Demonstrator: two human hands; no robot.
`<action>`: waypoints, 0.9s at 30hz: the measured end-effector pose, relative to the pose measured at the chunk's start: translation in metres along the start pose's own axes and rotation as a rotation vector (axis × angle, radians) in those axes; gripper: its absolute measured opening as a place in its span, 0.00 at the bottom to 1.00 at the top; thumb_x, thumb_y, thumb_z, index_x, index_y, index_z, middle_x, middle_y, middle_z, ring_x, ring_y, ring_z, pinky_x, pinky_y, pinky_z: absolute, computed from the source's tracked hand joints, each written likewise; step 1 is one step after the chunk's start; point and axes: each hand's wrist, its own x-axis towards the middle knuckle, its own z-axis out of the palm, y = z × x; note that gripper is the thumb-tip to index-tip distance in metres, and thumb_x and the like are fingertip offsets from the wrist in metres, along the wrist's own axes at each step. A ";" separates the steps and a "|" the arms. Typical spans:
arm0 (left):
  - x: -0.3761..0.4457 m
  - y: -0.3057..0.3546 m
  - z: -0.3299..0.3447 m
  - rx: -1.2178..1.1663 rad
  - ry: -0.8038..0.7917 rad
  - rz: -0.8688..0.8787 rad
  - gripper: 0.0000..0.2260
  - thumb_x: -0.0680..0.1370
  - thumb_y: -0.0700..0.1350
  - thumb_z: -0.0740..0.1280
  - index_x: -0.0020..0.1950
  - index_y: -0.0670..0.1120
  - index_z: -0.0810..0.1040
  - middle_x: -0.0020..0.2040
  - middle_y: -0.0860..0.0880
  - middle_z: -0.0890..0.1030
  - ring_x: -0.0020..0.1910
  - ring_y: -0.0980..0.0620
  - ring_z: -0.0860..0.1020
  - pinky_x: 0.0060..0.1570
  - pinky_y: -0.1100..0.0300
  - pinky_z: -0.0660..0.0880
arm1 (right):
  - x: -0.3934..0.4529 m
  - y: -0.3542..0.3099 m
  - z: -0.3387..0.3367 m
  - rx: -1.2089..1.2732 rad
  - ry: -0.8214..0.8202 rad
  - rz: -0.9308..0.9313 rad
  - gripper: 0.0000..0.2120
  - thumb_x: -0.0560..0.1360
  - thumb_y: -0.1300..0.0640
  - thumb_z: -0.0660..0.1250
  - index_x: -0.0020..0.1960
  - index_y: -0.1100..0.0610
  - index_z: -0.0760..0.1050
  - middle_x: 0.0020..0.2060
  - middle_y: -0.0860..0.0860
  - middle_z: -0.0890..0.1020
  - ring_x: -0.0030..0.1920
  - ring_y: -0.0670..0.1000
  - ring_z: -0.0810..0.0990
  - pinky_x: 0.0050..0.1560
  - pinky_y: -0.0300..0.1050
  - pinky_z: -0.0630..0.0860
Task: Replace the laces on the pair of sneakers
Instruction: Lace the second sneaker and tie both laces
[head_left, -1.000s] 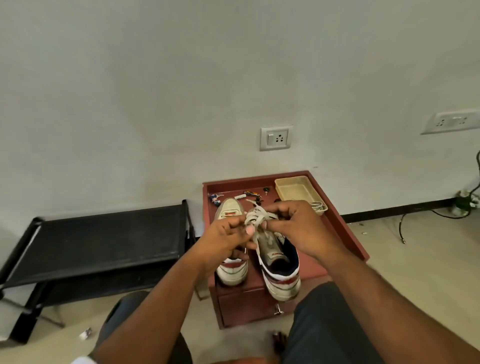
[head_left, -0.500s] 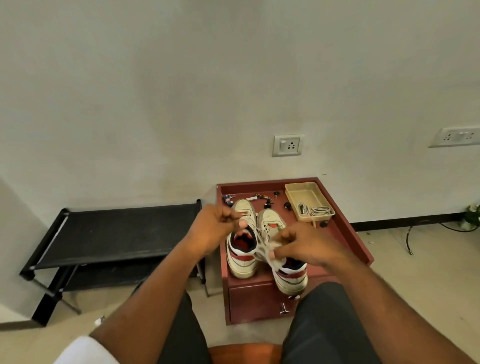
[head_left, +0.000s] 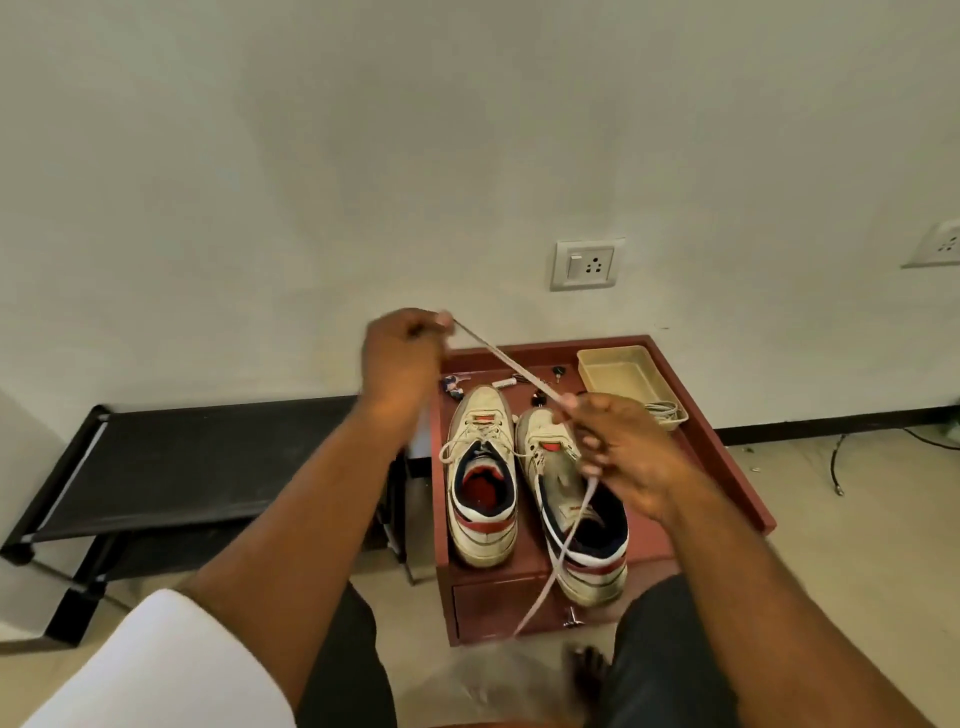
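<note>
Stretching a lace between left hand and right hand.

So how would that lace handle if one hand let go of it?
The lace is probably limp: it runs straight only between the left hand and right hand, and its free tail hangs loose below. It looks flat and thin, so likely very light. Released, it would probably drop across the sneakers.

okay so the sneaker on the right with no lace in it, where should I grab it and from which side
Judging by its pose, grip the right sneaker at the heel collar, coming from above and the near side: the heel points toward you, the opening faces up, and the left sneaker crowds its other flank.
</note>
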 end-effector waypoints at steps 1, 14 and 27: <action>0.018 -0.009 -0.008 -0.064 0.132 -0.083 0.07 0.80 0.42 0.66 0.44 0.48 0.82 0.35 0.52 0.80 0.33 0.56 0.74 0.43 0.55 0.73 | 0.003 -0.001 -0.018 -0.054 0.037 0.001 0.11 0.72 0.53 0.70 0.44 0.62 0.80 0.26 0.49 0.66 0.26 0.46 0.61 0.27 0.39 0.63; 0.059 -0.112 0.088 -0.139 -0.360 -0.560 0.06 0.82 0.42 0.63 0.55 0.41 0.76 0.43 0.40 0.85 0.28 0.50 0.78 0.24 0.61 0.74 | 0.133 0.059 -0.106 -0.764 0.518 -0.132 0.09 0.73 0.52 0.73 0.52 0.51 0.82 0.48 0.47 0.81 0.49 0.46 0.79 0.53 0.43 0.73; 0.072 -0.126 0.140 -0.305 -0.274 -0.525 0.02 0.83 0.39 0.62 0.54 0.44 0.73 0.40 0.48 0.86 0.42 0.51 0.85 0.37 0.62 0.80 | 0.167 0.084 -0.061 -0.320 -0.048 0.075 0.04 0.70 0.63 0.74 0.43 0.65 0.81 0.34 0.52 0.83 0.34 0.45 0.78 0.37 0.36 0.74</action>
